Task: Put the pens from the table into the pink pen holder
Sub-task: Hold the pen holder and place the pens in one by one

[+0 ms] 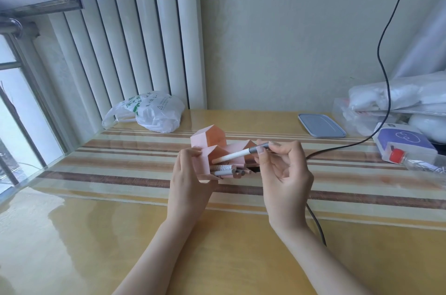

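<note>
The left hand (190, 181) holds the pink plastic pen holder (212, 152) on the shiny yellow striped table (120, 222). Some grey pens (225, 170) poke out of it. The right hand (282, 169) pinches a white pen with a grey cap (237, 155), tip at the holder.

place: home room | cues: radiator (135, 36) far left, window (21, 77) left, shopping bag (149, 111), striped tabletop (120, 166)

Hands: two, bare forearms reaching in from the near table edge. Left hand (190, 181): upright, palm turned right, fingers wrapped round the pink pen holder (205, 152). Right hand (282, 169): raised, thumb and forefinger pinching a white pen (234, 156), remaining fingers loosely curled.
</note>
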The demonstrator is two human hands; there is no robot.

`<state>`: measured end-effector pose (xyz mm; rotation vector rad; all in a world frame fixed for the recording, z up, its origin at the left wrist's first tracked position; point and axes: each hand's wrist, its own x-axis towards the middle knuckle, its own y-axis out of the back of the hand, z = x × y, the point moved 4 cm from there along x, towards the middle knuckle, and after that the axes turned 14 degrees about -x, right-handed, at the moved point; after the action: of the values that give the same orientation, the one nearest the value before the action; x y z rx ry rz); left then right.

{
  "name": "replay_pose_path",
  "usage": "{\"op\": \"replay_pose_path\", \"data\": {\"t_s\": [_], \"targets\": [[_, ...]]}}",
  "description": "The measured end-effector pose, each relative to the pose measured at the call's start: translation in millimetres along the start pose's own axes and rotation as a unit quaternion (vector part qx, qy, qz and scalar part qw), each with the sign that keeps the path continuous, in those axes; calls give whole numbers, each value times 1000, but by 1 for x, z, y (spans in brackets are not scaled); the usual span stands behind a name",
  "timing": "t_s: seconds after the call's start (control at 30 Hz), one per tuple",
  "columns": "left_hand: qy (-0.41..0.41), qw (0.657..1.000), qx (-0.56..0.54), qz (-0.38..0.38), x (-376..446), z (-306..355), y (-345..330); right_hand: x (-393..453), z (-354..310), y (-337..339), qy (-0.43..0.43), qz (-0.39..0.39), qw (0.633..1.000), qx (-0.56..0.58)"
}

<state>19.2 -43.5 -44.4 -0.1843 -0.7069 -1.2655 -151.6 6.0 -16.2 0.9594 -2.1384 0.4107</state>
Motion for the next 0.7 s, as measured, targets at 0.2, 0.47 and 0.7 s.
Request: {"op": "replay_pose_path", "data": {"t_s": [0.2, 0.47, 0.7], "targets": [[-3, 1000, -5, -25, -1, 1, -3, -6, -5, -15, 170, -84, 966, -175], [12, 1000, -5, 28, 3, -7, 2, -3, -3, -15, 162, -107, 956, -220], [27, 997, -20, 72, 5, -10, 9, 9, 68, -13, -39, -212, 917, -335]]}}
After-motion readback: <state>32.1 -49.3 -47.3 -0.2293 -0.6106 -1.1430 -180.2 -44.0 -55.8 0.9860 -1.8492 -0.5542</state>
